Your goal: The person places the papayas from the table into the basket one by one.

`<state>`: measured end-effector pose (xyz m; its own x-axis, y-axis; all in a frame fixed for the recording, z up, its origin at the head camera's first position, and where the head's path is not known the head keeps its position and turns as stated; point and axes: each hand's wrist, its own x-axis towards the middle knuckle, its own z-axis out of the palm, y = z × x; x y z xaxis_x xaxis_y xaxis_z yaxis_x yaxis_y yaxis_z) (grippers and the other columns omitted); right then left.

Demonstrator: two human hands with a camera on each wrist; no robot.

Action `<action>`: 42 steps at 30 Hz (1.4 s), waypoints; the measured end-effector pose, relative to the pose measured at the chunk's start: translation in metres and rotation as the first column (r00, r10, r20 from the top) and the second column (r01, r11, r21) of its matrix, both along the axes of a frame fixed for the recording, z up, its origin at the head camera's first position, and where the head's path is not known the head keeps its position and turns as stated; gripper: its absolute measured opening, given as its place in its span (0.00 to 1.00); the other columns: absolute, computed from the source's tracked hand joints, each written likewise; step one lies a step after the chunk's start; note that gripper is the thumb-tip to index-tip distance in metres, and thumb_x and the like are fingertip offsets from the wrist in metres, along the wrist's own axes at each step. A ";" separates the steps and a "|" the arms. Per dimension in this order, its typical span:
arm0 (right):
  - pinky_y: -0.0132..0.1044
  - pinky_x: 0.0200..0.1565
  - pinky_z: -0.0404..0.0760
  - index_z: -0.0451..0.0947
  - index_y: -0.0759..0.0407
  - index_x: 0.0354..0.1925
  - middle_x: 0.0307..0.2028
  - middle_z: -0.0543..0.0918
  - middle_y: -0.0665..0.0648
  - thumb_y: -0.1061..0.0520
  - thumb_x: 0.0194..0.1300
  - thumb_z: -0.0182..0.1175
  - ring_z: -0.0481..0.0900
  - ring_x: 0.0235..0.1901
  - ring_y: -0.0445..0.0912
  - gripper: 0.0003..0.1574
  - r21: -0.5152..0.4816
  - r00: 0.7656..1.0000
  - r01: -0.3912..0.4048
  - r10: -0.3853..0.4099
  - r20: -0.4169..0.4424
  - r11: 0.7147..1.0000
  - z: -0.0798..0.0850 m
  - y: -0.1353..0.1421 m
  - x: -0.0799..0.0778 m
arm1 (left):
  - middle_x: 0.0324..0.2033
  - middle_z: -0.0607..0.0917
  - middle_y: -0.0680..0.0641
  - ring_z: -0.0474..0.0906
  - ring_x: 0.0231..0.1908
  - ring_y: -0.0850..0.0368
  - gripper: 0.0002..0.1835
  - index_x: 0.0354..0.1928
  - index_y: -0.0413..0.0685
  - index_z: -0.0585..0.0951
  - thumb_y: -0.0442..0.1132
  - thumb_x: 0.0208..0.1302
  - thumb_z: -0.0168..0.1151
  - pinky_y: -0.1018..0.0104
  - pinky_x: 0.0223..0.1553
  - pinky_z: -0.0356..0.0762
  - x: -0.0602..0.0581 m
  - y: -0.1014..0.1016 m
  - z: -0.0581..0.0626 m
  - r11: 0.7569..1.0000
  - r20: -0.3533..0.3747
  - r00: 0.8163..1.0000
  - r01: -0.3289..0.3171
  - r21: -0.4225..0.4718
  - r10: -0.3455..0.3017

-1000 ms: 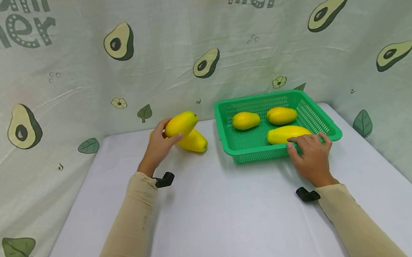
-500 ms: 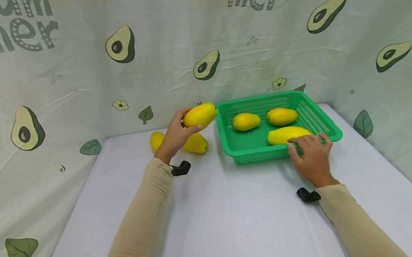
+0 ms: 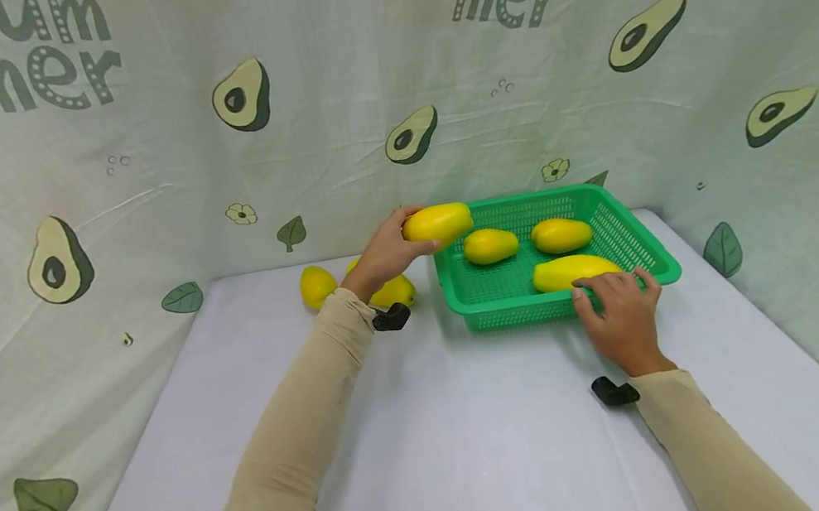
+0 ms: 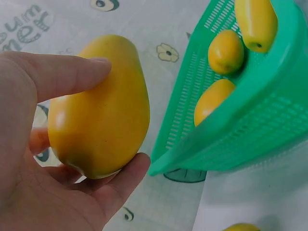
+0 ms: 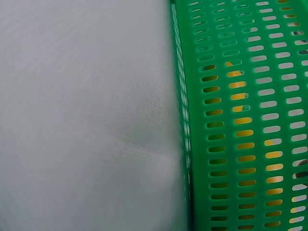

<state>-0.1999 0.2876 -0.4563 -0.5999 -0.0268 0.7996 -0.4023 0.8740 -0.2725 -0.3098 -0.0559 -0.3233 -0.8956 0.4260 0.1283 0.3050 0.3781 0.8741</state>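
Observation:
My left hand (image 3: 384, 254) grips a yellow papaya (image 3: 438, 225) by its side, raised at the basket's left rim. In the left wrist view the thumb lies across the papaya (image 4: 103, 115) with fingers beneath it. My right hand (image 3: 620, 318) holds the near rim of a green plastic basket (image 3: 512, 303), fingers curled over the edge. Inside lie a long papaya (image 3: 572, 272) by the right fingers and two shorter ones (image 3: 491, 246) (image 3: 561, 235) further back. The right wrist view shows the slotted basket wall (image 5: 231, 144), with yellow through its holes; the hand is outside it.
Left of the basket, a papaya (image 3: 318, 287) lies on the white table (image 3: 458, 433), and another yellow papaya (image 3: 394, 292) is partly hidden behind the left wrist. A cloth printed with avocados (image 3: 315, 65) hangs close behind the table.
My left hand has carried the papaya rightward from above the papayas on the table to the basket's left rim. The right hand and the basket have stayed put.

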 end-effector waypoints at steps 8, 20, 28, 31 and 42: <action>0.67 0.65 0.46 0.83 0.63 0.42 0.38 0.84 0.66 0.48 0.70 0.53 0.74 0.46 0.64 0.21 -0.009 1.000 0.002 -0.002 -0.005 1.000 -0.002 0.003 0.002 | 0.61 0.74 0.49 0.73 0.52 0.51 0.38 0.73 0.50 0.65 0.48 0.65 0.68 0.56 0.55 0.73 -0.002 0.025 0.003 0.994 0.030 0.995 0.095 -0.057 -0.093; 0.69 0.64 0.47 0.83 0.63 0.42 0.38 0.84 0.66 0.48 0.71 0.53 0.74 0.45 0.64 0.21 -0.006 1.000 0.004 -0.004 -0.003 1.000 -0.004 0.003 0.005 | 0.61 0.72 0.47 0.74 0.51 0.52 0.36 0.73 0.48 0.65 0.46 0.67 0.66 0.62 0.49 0.80 -0.006 0.055 0.010 0.959 0.165 0.969 0.216 -0.185 -0.186; 0.68 0.65 0.46 0.83 0.62 0.43 0.39 0.84 0.66 0.47 0.71 0.52 0.73 0.46 0.64 0.21 -0.002 1.000 0.007 -0.007 0.008 1.000 -0.005 0.003 0.004 | 0.57 0.75 0.48 0.76 0.49 0.53 0.36 0.72 0.47 0.67 0.45 0.65 0.69 0.65 0.45 0.81 -0.006 0.072 0.016 0.935 0.217 0.952 0.263 -0.236 -0.213; 0.67 0.65 0.46 0.83 0.62 0.43 0.39 0.84 0.66 0.47 0.71 0.53 0.73 0.47 0.64 0.21 0.000 1.000 0.005 -0.005 0.016 1.000 -0.004 0.002 0.004 | 0.55 0.76 0.47 0.76 0.48 0.53 0.36 0.72 0.47 0.68 0.45 0.64 0.70 0.65 0.44 0.81 -0.005 0.077 0.014 0.938 0.223 0.953 0.256 -0.233 -0.205; 0.67 0.65 0.46 0.82 0.63 0.44 0.40 0.83 0.66 0.49 0.71 0.54 0.72 0.48 0.64 0.19 0.009 0.998 0.012 -0.012 0.063 1.000 0.002 -0.001 0.003 | 0.58 0.75 0.44 0.75 0.49 0.51 0.36 0.73 0.43 0.66 0.43 0.66 0.68 0.56 0.52 0.80 -0.002 0.088 0.016 0.951 0.173 0.966 0.228 -0.207 -0.194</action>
